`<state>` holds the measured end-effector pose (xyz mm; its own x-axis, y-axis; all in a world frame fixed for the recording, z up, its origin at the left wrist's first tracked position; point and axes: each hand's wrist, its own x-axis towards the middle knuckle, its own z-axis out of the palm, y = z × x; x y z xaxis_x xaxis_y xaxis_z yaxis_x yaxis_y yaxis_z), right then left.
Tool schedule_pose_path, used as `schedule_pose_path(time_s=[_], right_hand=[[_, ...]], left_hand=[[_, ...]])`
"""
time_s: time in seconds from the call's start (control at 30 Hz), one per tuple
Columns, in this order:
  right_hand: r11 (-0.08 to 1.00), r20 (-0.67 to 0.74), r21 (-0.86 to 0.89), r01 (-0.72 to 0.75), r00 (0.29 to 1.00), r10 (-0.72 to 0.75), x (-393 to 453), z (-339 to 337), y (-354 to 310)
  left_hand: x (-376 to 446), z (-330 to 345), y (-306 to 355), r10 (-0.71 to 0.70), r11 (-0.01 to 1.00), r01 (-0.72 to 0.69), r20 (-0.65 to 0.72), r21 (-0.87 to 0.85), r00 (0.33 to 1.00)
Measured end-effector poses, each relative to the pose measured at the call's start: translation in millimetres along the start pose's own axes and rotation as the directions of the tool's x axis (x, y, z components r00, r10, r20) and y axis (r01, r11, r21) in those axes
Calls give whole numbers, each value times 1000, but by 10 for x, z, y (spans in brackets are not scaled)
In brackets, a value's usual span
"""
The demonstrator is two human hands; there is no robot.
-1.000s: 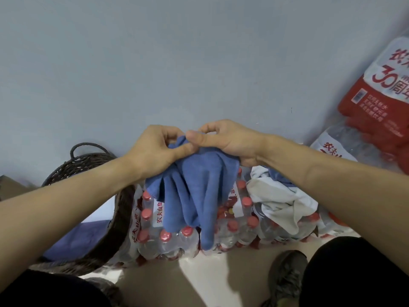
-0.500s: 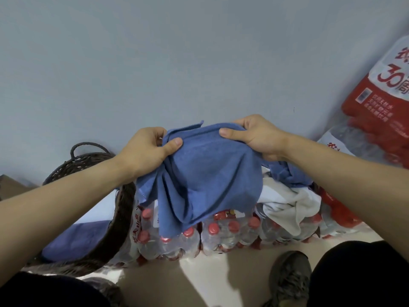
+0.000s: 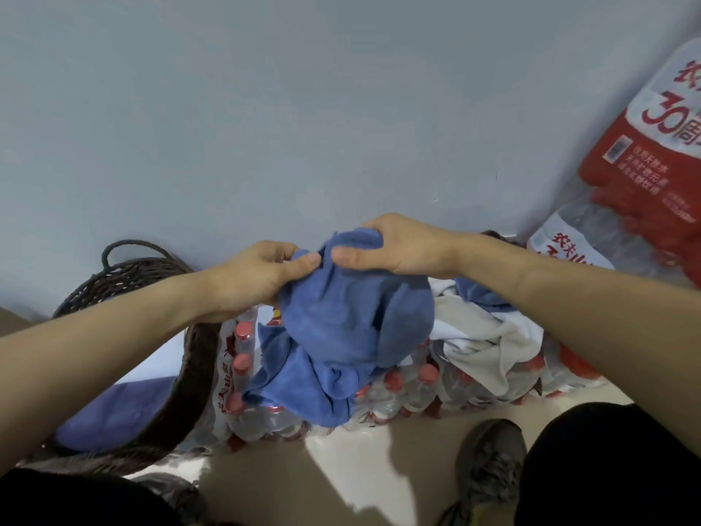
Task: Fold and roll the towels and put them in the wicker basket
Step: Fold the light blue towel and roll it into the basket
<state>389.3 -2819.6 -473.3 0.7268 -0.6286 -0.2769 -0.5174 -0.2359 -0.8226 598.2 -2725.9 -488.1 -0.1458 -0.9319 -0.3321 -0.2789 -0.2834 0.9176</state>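
A blue towel (image 3: 349, 328) hangs bunched in front of me over a shrink-wrapped pack of water bottles (image 3: 398, 389). My left hand (image 3: 254, 279) pinches its top edge between thumb and fingers. Close beside it, my right hand (image 3: 394, 246) grips the same top edge, thumbs nearly touching. The dark wicker basket (image 3: 182, 389) stands at the left by the wall, with a folded blue towel (image 3: 110, 411) lying inside. A white towel (image 3: 481, 343) and another blue one (image 3: 478, 294) lie crumpled on the bottles under my right forearm.
Red-labelled packs of bottled water (image 3: 645, 157) are stacked at the right against the grey wall. My shoe (image 3: 489, 465) and dark trouser legs fill the bottom of the view on the pale floor.
My hands have come together again after spreading the blue towel wide half a second ago. The towel now hangs bunched and lower.
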Motion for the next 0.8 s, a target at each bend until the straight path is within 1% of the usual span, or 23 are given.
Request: schedule_pose_path(time_s=[0.07,0.1,0.17,0.2,0.23,0.27,0.3,0.37,0.4,0.43,0.47,0.53,0.6,0.67,0.73,0.8], right_hand=[[971,103,-224,-90,988,115,-22,-76,113],[923,136,-361,-134,971,195,-19,-112,203],[778,132,-599,-190,935,330,20,-156,407],[726,107,-651,-222,920,377,47,-166,499],[711,70,-650,-269,910,409,73,-161,581],[732,33,-599,-324,904,427,93,-136,652],[774,-8,-509,-377,901,434,117,-82,718],[843,-87,-325,-429,901,425,174,110,819],[864,-106,-272,-423,906,410,202,250,849],[880,-101,-259,-399,917,387,233,413,875],[889,-74,-280,-363,931,357,265,591,892],[875,-6,-410,-257,960,279,309,923,920],[811,39,-567,-147,978,204,346,1200,940],[767,87,-638,-59,985,148,391,1414,956],[784,114,-618,-58,980,162,438,1553,943],[807,91,-579,-116,974,205,485,1642,920]], left_hand=[[29,-62,-59,26,997,-15,-142,78,990],[43,-116,-92,46,990,-16,-207,143,977],[58,-220,-137,123,943,-19,-294,332,948],[67,-266,-166,178,885,-19,-302,465,937],[74,-301,-198,217,817,-12,-287,576,933],[89,-328,-242,223,760,3,-266,649,938],[99,-344,-294,198,721,35,-253,692,947],[126,-356,-428,97,680,125,-258,722,961],[141,-349,-504,39,674,166,-259,720,965],[153,-331,-586,-17,670,197,-251,716,968],[163,-299,-671,-66,664,215,-231,716,971],[178,-186,-863,-139,647,217,-167,731,976],[176,-58,-1059,-194,655,191,-83,731,978],[165,49,-1209,-258,663,161,21,731,966],[173,113,-1302,-295,634,149,60,759,954],[199,127,-1337,-282,622,157,33,767,959]])
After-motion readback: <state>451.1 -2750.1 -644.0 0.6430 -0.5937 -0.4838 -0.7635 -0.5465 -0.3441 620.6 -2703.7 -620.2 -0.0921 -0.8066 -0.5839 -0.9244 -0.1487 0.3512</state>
